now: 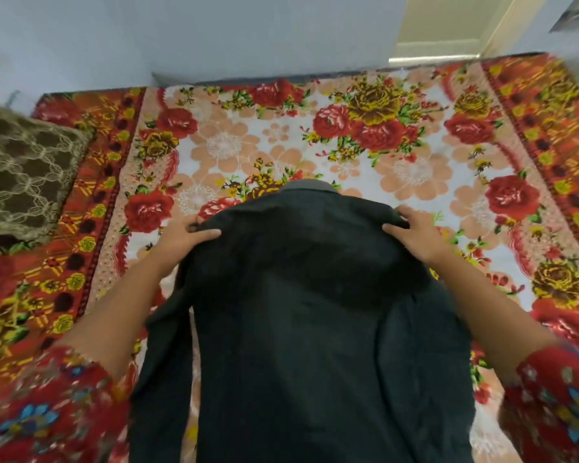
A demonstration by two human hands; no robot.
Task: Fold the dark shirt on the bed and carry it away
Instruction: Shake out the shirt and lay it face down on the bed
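Note:
The dark shirt hangs in front of me over the bed, back side up, with its grey collar at the far end. My left hand grips the shirt's left shoulder, thumb on top of the cloth. My right hand grips the right shoulder in the same way. The sleeves hang down along both sides of the body of the shirt. The lower hem runs out of view at the bottom.
The bed carries a red, peach and white floral blanket. A brown patterned pillow lies at the left edge. A pale wall stands behind the bed, with a cream door frame at the upper right.

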